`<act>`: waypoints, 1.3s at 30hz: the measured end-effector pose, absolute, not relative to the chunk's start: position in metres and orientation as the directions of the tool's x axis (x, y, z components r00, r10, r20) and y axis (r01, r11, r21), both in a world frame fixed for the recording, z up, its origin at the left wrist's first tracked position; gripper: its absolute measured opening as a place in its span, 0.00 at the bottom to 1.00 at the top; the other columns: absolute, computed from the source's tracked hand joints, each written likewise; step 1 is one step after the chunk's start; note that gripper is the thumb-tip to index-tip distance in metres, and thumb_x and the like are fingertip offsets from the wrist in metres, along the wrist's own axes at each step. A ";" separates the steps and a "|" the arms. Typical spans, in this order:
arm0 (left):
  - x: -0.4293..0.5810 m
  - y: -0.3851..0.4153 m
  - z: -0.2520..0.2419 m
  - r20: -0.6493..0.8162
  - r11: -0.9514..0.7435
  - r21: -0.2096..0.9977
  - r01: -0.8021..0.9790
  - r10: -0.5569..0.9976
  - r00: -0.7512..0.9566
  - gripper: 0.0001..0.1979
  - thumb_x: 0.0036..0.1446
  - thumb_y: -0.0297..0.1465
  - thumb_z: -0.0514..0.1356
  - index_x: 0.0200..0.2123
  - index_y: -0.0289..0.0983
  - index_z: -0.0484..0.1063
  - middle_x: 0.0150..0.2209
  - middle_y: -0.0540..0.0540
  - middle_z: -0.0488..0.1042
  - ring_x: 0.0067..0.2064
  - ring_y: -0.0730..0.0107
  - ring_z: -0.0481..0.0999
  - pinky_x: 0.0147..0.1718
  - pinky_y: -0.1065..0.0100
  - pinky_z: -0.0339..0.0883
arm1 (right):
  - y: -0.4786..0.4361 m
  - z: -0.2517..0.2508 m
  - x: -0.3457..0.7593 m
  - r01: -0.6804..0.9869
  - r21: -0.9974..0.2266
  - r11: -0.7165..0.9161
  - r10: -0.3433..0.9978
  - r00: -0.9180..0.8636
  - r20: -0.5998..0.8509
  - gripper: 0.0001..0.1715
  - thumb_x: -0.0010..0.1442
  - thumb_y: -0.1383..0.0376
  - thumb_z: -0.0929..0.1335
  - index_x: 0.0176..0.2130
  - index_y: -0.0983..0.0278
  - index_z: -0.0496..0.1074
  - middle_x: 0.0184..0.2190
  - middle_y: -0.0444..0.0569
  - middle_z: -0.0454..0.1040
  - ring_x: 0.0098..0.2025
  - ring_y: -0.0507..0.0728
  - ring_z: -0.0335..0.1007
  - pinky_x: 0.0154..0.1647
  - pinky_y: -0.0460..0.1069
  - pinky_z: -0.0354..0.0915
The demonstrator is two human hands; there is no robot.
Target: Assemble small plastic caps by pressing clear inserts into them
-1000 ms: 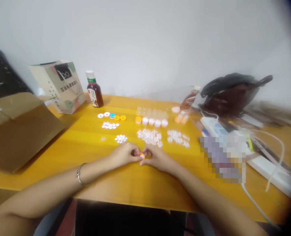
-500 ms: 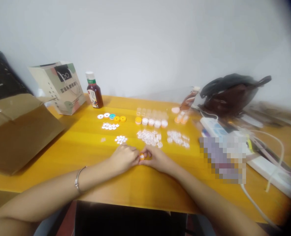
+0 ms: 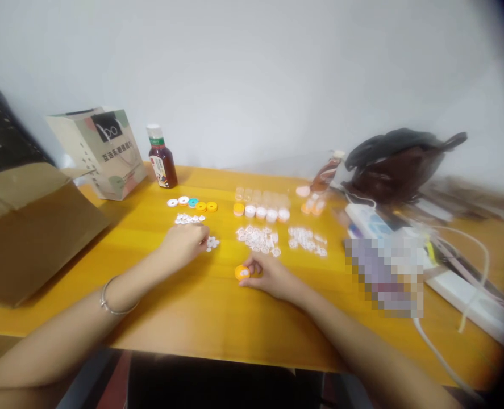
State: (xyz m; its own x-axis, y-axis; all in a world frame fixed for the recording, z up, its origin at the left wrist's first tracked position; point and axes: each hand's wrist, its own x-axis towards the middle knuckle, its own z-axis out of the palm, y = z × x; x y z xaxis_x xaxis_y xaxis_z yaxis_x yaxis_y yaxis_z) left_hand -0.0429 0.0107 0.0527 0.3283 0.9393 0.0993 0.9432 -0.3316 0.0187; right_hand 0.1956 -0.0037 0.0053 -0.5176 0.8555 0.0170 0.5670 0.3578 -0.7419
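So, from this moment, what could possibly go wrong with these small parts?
The left hand might scatter the small white pieces, since they lie loose right beside it. The orange round piece could slip, as only the right hand seems to grip it, from one side.

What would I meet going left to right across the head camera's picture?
Cardboard box → paper bag → dark red bottle → left hand → small white pieces by its fingertips → orange round piece → right hand gripping it → brown bottle → dark bag.
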 end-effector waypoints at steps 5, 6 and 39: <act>-0.041 0.009 0.053 -0.011 -0.253 -0.026 0.967 0.967 0.253 0.07 0.51 0.28 0.53 0.29 0.36 0.71 0.31 0.42 0.74 0.33 0.62 0.72 0.28 0.68 0.58 | -0.003 0.004 0.196 0.560 -0.750 0.353 0.853 -0.522 0.011 0.15 0.45 0.61 0.73 0.31 0.63 0.66 0.28 0.43 0.68 0.30 0.52 0.63 0.30 0.46 0.59; -0.040 0.009 0.051 -0.018 -0.256 -0.035 0.966 0.967 0.255 0.08 0.51 0.28 0.53 0.29 0.36 0.71 0.32 0.42 0.74 0.33 0.62 0.72 0.28 0.68 0.58 | -0.002 0.003 0.196 0.560 -0.749 0.354 0.852 -0.523 0.011 0.16 0.45 0.61 0.73 0.32 0.63 0.66 0.28 0.43 0.68 0.30 0.52 0.63 0.30 0.46 0.59; 0.001 -0.012 0.009 0.267 -0.708 0.441 0.551 0.690 0.673 0.10 0.58 0.37 0.57 0.37 0.37 0.73 0.34 0.47 0.72 0.36 0.70 0.70 0.37 0.68 0.63 | 0.000 -0.001 0.195 0.524 -0.739 0.424 0.827 -0.557 0.080 0.21 0.41 0.55 0.75 0.30 0.63 0.67 0.24 0.40 0.65 0.26 0.50 0.60 0.27 0.45 0.57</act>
